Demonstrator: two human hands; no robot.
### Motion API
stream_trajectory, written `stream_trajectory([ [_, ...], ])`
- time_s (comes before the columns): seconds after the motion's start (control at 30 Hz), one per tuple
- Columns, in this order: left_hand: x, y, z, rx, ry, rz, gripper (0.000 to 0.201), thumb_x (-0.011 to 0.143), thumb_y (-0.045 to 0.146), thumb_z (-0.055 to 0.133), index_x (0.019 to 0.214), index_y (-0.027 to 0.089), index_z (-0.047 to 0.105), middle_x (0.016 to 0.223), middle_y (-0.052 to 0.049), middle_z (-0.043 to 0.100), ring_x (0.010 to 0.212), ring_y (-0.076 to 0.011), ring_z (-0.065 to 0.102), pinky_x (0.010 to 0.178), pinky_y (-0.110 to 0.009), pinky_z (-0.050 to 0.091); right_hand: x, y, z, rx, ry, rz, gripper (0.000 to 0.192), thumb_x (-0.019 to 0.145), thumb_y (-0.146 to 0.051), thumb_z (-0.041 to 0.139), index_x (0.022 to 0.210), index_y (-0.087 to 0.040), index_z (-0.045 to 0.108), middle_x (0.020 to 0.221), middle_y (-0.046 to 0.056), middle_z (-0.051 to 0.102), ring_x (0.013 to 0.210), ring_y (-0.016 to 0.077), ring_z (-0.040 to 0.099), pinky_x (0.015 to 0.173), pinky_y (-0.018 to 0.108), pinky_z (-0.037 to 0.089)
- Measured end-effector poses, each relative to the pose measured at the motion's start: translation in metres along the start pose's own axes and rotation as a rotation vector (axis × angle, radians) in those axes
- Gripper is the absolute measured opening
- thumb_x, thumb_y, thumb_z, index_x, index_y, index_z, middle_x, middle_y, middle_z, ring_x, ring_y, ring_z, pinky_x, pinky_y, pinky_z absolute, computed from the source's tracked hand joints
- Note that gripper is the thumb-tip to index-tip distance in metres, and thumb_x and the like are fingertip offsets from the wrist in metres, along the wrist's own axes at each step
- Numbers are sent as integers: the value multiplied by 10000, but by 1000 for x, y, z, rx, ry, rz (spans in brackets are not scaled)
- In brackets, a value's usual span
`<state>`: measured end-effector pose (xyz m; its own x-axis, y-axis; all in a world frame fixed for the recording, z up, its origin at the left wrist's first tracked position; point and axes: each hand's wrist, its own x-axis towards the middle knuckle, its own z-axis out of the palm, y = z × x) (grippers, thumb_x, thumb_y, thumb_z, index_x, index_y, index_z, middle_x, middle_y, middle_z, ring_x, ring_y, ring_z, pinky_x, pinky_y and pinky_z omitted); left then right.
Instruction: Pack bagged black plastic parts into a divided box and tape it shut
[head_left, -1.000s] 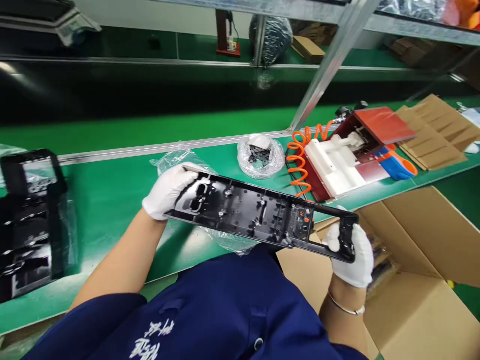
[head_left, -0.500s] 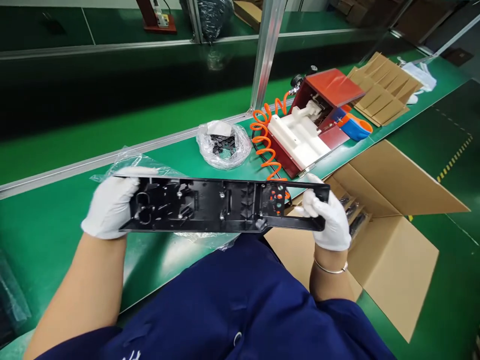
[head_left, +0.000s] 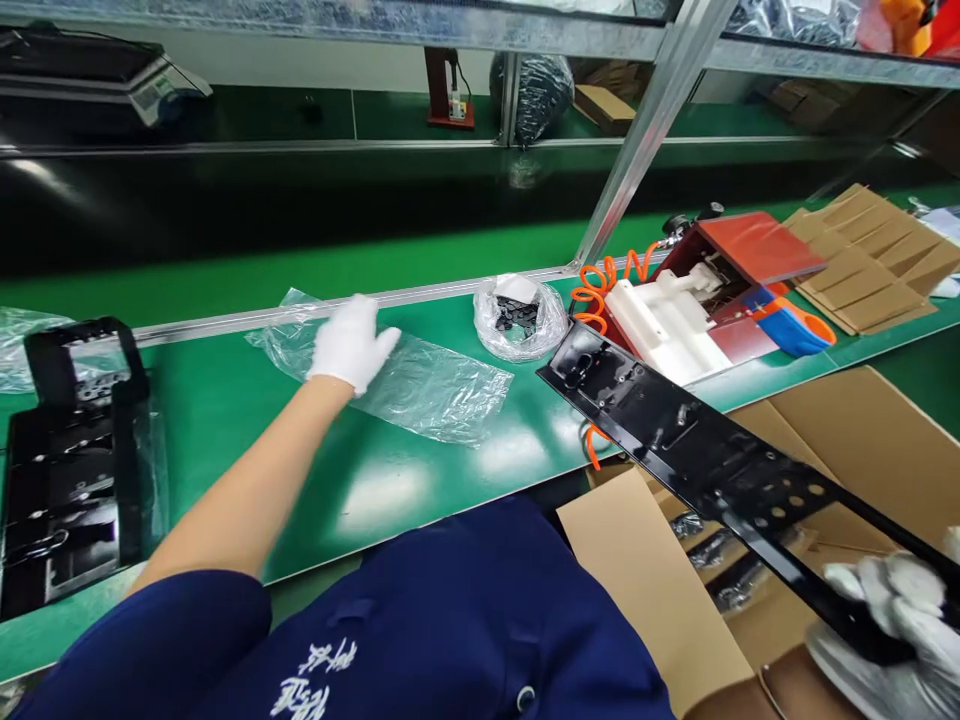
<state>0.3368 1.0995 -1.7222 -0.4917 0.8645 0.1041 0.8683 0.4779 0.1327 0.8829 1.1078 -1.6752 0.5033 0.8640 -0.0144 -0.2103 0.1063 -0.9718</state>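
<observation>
My right hand (head_left: 892,610), in a white glove, is wrapped around the open-frame end of a long black plastic housing (head_left: 675,430). The housing slants up to the left, with its far end close to a clear bag of small black parts (head_left: 517,318). Over a flat clear plastic bag (head_left: 435,390) on the green bench lies my left hand (head_left: 349,345), also gloved, its thumb spread from the fingers and the bag partly beneath it. A similar black housing (head_left: 75,470) rests at the far left of the bench on clear plastic.
Right of the bag of parts stands a red and white fixture (head_left: 697,300) with a coiled orange hose (head_left: 592,290). A blue and orange object (head_left: 795,320) and cardboard dividers (head_left: 870,255) lie beyond. An open cardboard box (head_left: 652,570) with bagged parts sits below the bench edge.
My left hand has let go of the housing and moved onto the clear plastic bag. My right hand has carried the housing down and to the right. The view has turned left.
</observation>
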Motion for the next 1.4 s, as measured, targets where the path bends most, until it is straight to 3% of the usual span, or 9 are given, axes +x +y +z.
stream_trajectory([
  [0.13,-55,99,4,-90,-316,281,579,883,691,443,1178,227,627,1197,-126,690,1090,-325,659,860,-399,502,-8,4,6,-30,-85,13,688,350,-84,626,965,-359,765,537,-37,364,462,138,236,527,359,234],
  [0.23,-78,133,21,-14,-417,258,501,843,654,546,999,192,662,977,-136,730,931,-311,716,730,-372,487,-12,8,9,-40,-102,40,668,374,-95,678,986,-349,760,575,-29,382,493,147,278,535,363,264],
  [0.3,-80,132,30,-5,-431,227,341,926,472,482,949,184,663,862,-120,726,867,-280,730,690,-360,460,-13,11,9,-42,-120,57,667,388,-98,701,1005,-348,756,597,-27,389,506,145,295,526,358,282],
  [0.4,-73,119,35,-53,-423,206,314,975,327,372,921,193,650,783,-89,713,831,-247,729,680,-344,450,-13,16,8,-12,-138,91,652,411,-94,724,1019,-328,751,597,-35,397,497,128,309,489,336,305],
  [0.6,-70,112,27,-137,-380,67,295,987,358,357,943,209,607,813,-96,730,830,-274,719,704,-357,466,-13,26,13,62,-214,148,650,441,-69,703,1061,-262,730,556,-69,410,482,105,327,448,271,369],
  [0.83,-74,117,28,-72,-412,111,276,963,331,388,914,221,637,877,-82,742,904,-253,716,724,-332,460,-15,28,21,95,-264,168,616,482,-77,723,1080,-226,720,570,-62,448,472,96,383,442,266,374],
  [0.97,-71,115,33,-95,-418,86,167,905,263,461,891,218,621,835,-85,738,836,-259,708,678,-326,438,-18,32,24,111,-301,182,612,510,-109,752,1110,-224,716,558,-71,429,476,91,365,451,253,397],
  [1.2,-69,108,23,-343,-312,-21,214,957,342,396,839,242,545,665,-12,644,677,-208,643,644,-300,412,-14,47,20,71,-356,240,646,522,-116,781,1153,-232,712,609,-63,461,501,92,401,448,246,454],
  [1.4,-83,113,19,-183,-285,130,226,969,329,401,849,239,570,729,-25,661,733,-211,653,659,-305,391,-15,53,29,89,-371,347,702,531,-137,832,1211,-193,667,659,-66,482,511,59,390,462,195,464],
])
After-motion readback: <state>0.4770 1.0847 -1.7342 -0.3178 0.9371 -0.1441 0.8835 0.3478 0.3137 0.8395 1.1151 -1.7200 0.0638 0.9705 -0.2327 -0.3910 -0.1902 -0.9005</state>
